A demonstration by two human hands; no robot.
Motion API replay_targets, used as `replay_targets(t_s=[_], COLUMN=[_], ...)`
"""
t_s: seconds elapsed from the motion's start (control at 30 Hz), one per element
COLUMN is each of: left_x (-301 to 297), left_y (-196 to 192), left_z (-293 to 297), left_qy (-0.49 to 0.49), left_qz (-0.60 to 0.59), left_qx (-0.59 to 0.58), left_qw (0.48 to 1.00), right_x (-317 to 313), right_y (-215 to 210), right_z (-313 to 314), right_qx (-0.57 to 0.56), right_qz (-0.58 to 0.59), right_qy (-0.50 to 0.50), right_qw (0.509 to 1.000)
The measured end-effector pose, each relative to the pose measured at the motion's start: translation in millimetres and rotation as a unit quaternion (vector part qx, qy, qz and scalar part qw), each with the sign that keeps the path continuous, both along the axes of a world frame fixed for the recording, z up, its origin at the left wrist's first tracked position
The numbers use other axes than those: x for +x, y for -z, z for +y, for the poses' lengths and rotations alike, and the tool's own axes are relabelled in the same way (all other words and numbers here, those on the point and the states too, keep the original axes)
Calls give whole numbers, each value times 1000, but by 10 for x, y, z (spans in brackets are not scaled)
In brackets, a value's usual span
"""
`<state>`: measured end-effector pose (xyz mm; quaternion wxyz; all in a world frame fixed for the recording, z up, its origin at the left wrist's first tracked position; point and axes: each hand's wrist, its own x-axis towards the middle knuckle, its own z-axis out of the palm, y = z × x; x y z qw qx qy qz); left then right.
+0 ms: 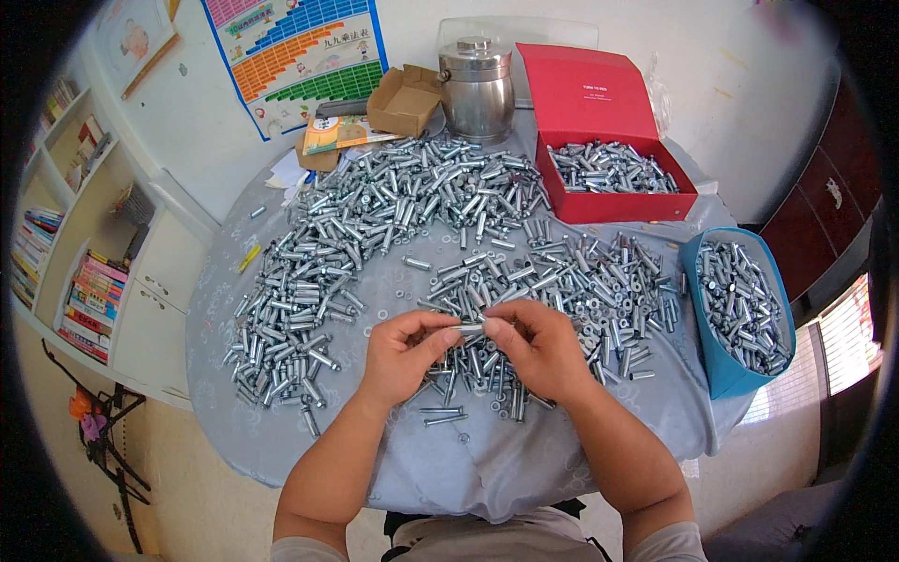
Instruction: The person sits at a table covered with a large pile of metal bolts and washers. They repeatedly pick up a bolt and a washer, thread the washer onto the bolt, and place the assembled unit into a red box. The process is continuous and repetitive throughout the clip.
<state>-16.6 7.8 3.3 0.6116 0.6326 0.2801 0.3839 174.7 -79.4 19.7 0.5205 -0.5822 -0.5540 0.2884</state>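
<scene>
Between my two hands, above the near part of the table, lies a silver expansion bolt (468,329), held roughly level. My left hand (405,356) pinches its left end with thumb and fingertips. At the other end, my right hand (540,351) is closed in a pinch, and its fingers partly hide the bolt. Just beyond and below the hands spreads a heap of metal sleeves, bolts and washers (609,290). A larger curved pile of expansion bolts (300,318) runs along the left and far side. Two loose bolts (445,420) lie near my left wrist.
A red box (618,208) with its lid up holds many metal pieces at the far right. A blue container (740,375) full of them stands at the right edge. Behind the pile are a steel pot (476,94) and a cardboard box (405,98). A grey cloth covers the round table (272,450).
</scene>
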Motion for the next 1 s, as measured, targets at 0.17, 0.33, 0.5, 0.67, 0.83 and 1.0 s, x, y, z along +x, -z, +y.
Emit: replay_targets(t_s=[0.17, 0.33, 0.5, 0.67, 0.83, 1.0], left_x=[-4, -22, -4, -2, -14, -8], left_y=[40, 10, 26, 17, 21, 15], left_z=[-2, -8, -4, -2, 18, 7], left_qy=[-5, 10, 5, 7, -2, -2], left_qz=[-8, -10, -21, -33, -21, -24], left_qx=[12, -15, -13, -16, -24, -23], left_qw=[1000, 1000, 1000, 999, 999, 999], right_x=[38, 10, 6, 43, 16, 60], right_y=[-44, 22, -46, 77, -2, 66], right_z=[5, -3, 5, 28, 13, 38], right_qx=[35, -12, 45, 3, 20, 52], right_qz=[-22, 11, 35, 17, 29, -10], right_qy=[-34, -28, -31, -30, -25, -29], right_qw=[999, 999, 998, 999, 999, 998])
